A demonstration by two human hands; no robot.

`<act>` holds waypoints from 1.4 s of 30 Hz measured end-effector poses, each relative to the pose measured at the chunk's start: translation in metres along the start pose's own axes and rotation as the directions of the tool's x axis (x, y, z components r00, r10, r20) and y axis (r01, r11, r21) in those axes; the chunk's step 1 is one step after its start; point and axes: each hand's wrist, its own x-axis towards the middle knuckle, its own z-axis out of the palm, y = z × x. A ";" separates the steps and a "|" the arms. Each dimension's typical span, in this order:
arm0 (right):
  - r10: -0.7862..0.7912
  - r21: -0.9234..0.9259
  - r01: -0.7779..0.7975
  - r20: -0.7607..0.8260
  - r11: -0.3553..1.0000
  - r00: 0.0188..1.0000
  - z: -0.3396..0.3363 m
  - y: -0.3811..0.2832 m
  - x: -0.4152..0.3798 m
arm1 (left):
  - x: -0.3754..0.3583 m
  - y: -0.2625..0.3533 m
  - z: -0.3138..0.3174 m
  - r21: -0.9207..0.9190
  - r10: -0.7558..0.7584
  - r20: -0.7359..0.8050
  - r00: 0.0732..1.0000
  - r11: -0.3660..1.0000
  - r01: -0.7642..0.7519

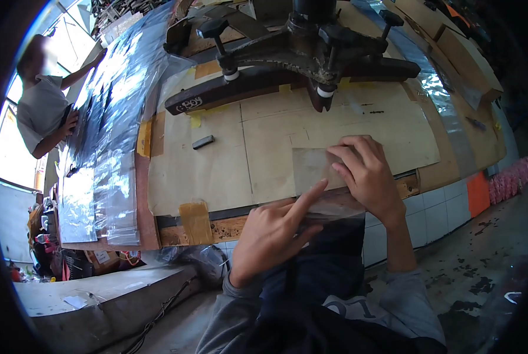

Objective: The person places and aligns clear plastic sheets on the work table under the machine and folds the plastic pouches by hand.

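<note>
A thin, clear plastic sheet or bag (311, 165) lies partly on the pale board (205, 177) and hangs over its front edge. My right hand (367, 171) has its fingers curled and pinches the plastic's right side. My left hand (279, 233) is at the plastic's lower left, index finger stretched out across it and thumb apart; its other fingers are partly hidden. A small dark block (203, 142) rests on the board to the left. Over the board's far side stands a heavy dark metal press frame (311, 53) with a curved lower bar.
Shiny plastic sheets (107, 130) cover the table's left side, where another person (43, 112) stands with both hands on them. Yellow tape (195, 223) holds the board's front edge. Cardboard boxes (467, 62) stand at the right. A pink bundle (510, 180) is beside the tiled wall.
</note>
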 end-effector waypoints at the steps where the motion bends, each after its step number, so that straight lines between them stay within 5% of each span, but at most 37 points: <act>1: 0.030 0.053 -0.032 0.025 0.998 0.999 -0.002 0.000 0.002 | 0.004 -0.006 -0.002 0.044 0.069 -0.028 0.997 0.997 -0.068; 10: 0.103 0.111 -0.112 0.083 0.987 0.991 -0.008 -0.007 0.009 | 0.004 -0.013 0.003 -0.031 0.025 -0.090 0.996 0.999 -0.028; 15: 0.070 0.139 -0.065 -0.031 0.988 0.997 0.000 -0.006 0.006 | 0.003 -0.017 0.006 -0.001 0.091 -0.107 0.990 0.996 -0.092; 21: 0.044 0.224 0.001 -0.196 0.975 0.980 0.002 -0.001 -0.001 | 0.002 -0.012 0.005 -0.097 -0.052 -0.107 0.993 0.994 0.041; 28: 0.000 0.266 0.098 -0.345 0.959 0.939 0.000 -0.002 -0.001 | -0.001 -0.021 0.012 -0.124 -0.039 -0.165 0.985 0.992 0.018; 33: -0.006 0.264 0.098 -0.330 0.960 0.944 -0.003 -0.005 -0.001 | 0.000 -0.014 0.012 -0.219 -0.165 -0.172 0.971 0.968 0.126; 40: -0.054 0.289 0.146 -0.303 0.946 0.952 -0.008 -0.001 0.000 | 0.001 -0.019 0.012 -0.158 -0.095 -0.163 0.982 0.985 0.069; 42: 0.047 0.533 0.097 -0.250 0.841 0.967 -0.005 0.003 -0.010 | 0.001 -0.020 0.012 -0.147 -0.083 -0.142 0.986 0.987 0.062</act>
